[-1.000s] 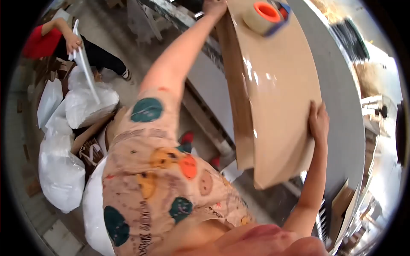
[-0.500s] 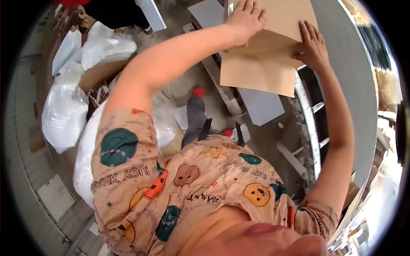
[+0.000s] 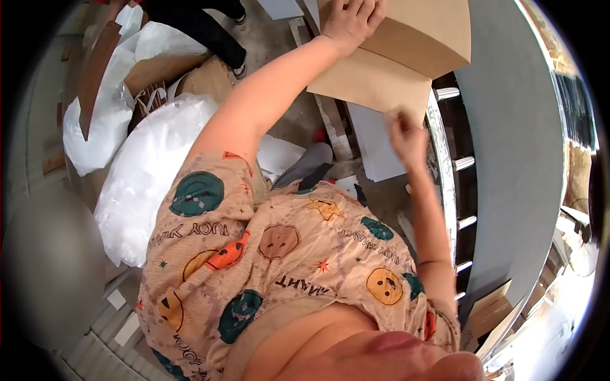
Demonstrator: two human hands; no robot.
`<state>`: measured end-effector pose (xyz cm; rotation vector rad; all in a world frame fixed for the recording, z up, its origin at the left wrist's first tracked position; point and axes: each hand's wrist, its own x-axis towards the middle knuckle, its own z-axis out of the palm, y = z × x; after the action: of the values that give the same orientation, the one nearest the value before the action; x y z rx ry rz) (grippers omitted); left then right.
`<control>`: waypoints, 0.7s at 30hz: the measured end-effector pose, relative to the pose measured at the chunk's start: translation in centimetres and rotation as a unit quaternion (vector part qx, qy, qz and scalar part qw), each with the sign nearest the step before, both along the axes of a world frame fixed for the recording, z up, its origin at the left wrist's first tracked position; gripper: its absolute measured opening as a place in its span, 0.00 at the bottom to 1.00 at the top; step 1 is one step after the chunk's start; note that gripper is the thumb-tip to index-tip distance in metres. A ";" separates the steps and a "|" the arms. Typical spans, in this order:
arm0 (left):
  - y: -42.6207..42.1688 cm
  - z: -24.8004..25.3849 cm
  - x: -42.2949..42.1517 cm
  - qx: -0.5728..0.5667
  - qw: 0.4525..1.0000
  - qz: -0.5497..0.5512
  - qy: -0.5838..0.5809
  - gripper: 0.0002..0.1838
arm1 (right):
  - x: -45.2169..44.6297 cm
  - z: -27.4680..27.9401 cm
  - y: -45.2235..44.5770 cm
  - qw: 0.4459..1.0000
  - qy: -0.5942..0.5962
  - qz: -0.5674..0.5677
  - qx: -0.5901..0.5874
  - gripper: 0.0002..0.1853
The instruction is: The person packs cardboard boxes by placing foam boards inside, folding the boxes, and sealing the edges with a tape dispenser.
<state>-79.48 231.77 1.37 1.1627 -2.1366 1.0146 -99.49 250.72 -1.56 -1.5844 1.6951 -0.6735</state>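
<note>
A brown cardboard box point(image 3: 413, 35) lies at the top, with a flap point(image 3: 372, 82) folded out toward me. My left hand point(image 3: 354, 24) is at the left edge of the box, its fingers bent over the cardboard. Below the flap's lower right part is my right hand point(image 3: 408, 138). Its fingers are smeared by motion near the flap's edge, and what they hold, if anything, cannot be made out.
A grey surface point(image 3: 508, 159) curves down the right side, beside a metal frame with rollers point(image 3: 465, 163). White plastic-wrapped bundles point(image 3: 149, 171) lie at left. Another person's dark-clothed legs point(image 3: 203, 28) are at upper left, near a brown strip point(image 3: 98, 82). Cardboard pieces point(image 3: 489, 311) stand lower right.
The box has shifted slightly up in view. My right hand has left the box's right side and moved down and left to the flap. A blurred grey shape has appeared at lower left.
</note>
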 end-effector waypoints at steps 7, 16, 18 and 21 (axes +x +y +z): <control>-0.1 -0.1 1.2 -0.001 1.000 -0.025 -0.014 0.24 | 2.6 -5.0 -4.7 0.717 -0.647 -0.174 0.191 0.22; -0.6 5.4 -1.0 0.176 0.975 -0.132 -0.024 0.49 | -4.4 6.0 -12.8 0.778 -0.562 -0.061 0.274 0.23; -0.6 8.4 -0.2 0.272 0.943 -0.179 -0.072 0.49 | -5.0 7.5 -14.8 0.756 -0.573 -0.089 0.305 0.26; -2.5 7.9 0.5 0.237 0.948 -0.155 -0.142 0.50 | -4.4 8.3 -15.2 0.753 -0.572 -0.068 0.319 0.28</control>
<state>-79.00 229.26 9.26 0.8661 -2.7910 0.5647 -103.88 235.56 6.73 -0.3291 0.8856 -0.7713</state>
